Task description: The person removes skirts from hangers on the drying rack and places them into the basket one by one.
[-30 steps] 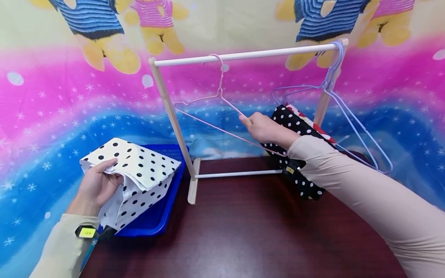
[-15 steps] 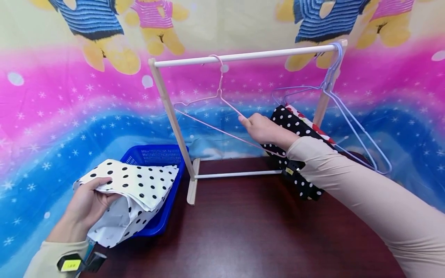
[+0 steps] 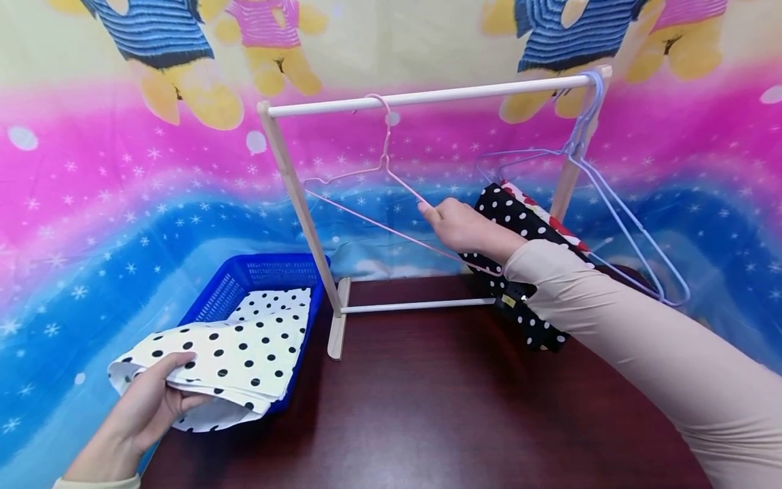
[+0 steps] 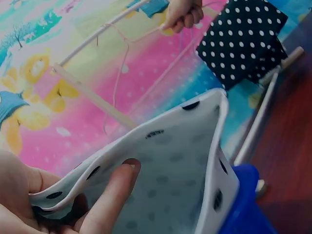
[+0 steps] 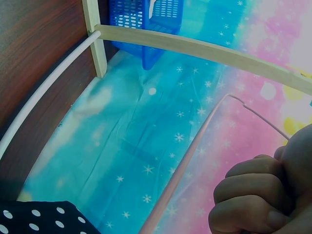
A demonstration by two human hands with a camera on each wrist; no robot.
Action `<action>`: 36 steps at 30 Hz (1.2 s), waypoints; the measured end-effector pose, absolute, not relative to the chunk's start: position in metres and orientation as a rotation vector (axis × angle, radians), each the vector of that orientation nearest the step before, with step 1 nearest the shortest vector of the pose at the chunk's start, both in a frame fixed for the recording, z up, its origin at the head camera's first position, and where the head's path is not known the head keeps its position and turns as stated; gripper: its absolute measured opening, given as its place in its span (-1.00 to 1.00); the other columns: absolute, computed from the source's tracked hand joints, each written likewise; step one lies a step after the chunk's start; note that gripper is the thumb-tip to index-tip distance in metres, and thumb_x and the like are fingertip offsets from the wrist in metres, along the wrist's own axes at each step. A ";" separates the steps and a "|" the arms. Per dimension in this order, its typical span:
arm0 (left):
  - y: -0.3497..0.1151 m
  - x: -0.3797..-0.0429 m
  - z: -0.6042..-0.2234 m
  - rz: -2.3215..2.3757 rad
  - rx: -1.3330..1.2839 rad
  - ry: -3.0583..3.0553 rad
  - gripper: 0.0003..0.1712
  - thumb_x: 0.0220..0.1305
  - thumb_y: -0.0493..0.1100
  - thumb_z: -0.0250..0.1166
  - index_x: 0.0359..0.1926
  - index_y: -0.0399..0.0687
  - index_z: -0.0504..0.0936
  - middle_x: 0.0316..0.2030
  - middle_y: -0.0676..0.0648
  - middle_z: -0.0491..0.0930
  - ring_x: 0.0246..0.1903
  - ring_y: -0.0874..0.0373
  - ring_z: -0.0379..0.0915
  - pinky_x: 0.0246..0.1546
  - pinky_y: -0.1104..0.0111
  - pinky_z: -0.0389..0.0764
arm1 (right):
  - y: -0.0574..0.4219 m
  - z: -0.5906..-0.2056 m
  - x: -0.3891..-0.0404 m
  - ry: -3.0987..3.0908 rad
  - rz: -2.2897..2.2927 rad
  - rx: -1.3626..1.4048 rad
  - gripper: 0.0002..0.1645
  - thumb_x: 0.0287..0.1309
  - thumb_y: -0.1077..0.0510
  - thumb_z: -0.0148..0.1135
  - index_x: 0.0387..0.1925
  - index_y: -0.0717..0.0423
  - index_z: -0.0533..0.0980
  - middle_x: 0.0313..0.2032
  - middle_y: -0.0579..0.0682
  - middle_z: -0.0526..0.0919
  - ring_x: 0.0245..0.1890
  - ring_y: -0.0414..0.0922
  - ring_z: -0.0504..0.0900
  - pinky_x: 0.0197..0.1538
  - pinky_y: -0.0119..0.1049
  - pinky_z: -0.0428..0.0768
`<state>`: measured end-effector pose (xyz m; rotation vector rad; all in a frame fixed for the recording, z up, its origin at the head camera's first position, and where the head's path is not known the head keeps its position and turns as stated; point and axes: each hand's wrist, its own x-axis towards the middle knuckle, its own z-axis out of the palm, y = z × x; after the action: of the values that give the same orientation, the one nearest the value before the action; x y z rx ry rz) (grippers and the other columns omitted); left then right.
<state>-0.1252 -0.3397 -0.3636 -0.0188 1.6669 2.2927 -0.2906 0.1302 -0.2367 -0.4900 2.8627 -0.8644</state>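
Lower than a second ago, the left hand (image 3: 149,404) has brought the white cloth with black dots (image 3: 238,350) down over the blue perforated basket (image 3: 220,292), so more of the basket shows; its grip is closed on the cloth's near edge, thumb above, fingers underneath. Right hand (image 3: 464,224) stays where it was; its grip is curled round the right shoulder of a pink wire hanger (image 3: 385,160), hooked on the white rail (image 3: 464,93) of a clothes rack (image 3: 298,204); just beside that hand are a black cloth with white dots (image 3: 519,217) and a red-and-white cloth (image 3: 552,227); pale purple hangers (image 3: 574,151) crowd the rail's right end; the rack stands on a dark reddish-brown desk (image 3: 427,407), the basket at its left.
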 end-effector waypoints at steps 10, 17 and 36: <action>-0.360 -0.112 -0.379 1.834 0.025 1.680 -0.42 0.66 0.10 -0.46 0.03 0.21 0.55 -0.10 -0.12 0.79 -0.15 0.05 0.78 -0.06 0.23 0.75 | 0.130 -0.237 -0.292 2.862 -0.865 -0.477 -0.33 0.61 -0.18 -0.37 -0.66 0.01 0.17 -0.72 -0.13 0.11 -0.70 -0.19 0.07 -0.53 -0.35 0.19; -0.361 -0.101 -0.384 1.622 0.078 1.629 0.01 0.58 0.28 -0.65 -0.07 -0.29 0.65 -0.16 -0.21 0.78 -0.26 0.09 0.77 -0.21 0.29 0.76 | 0.129 -0.235 -0.292 2.861 -0.866 -0.479 -0.33 0.61 -0.18 -0.37 -0.66 0.01 0.17 -0.72 -0.13 0.11 -0.71 -0.19 0.08 -0.53 -0.34 0.19; -0.349 -0.106 -0.388 1.684 -0.148 1.922 -0.50 0.63 0.20 -0.27 0.12 0.10 0.51 -0.11 -0.16 0.78 -0.20 -0.01 0.77 -0.08 0.16 0.75 | 0.129 -0.236 -0.292 2.865 -0.854 -0.467 -0.33 0.62 -0.17 -0.37 -0.66 0.01 0.17 -0.72 -0.13 0.12 -0.70 -0.19 0.08 -0.52 -0.34 0.20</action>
<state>-0.1058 -0.3486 -0.3878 -0.1480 1.9217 1.6838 -0.2917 0.1292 -0.2364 -0.4675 2.8649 -0.8544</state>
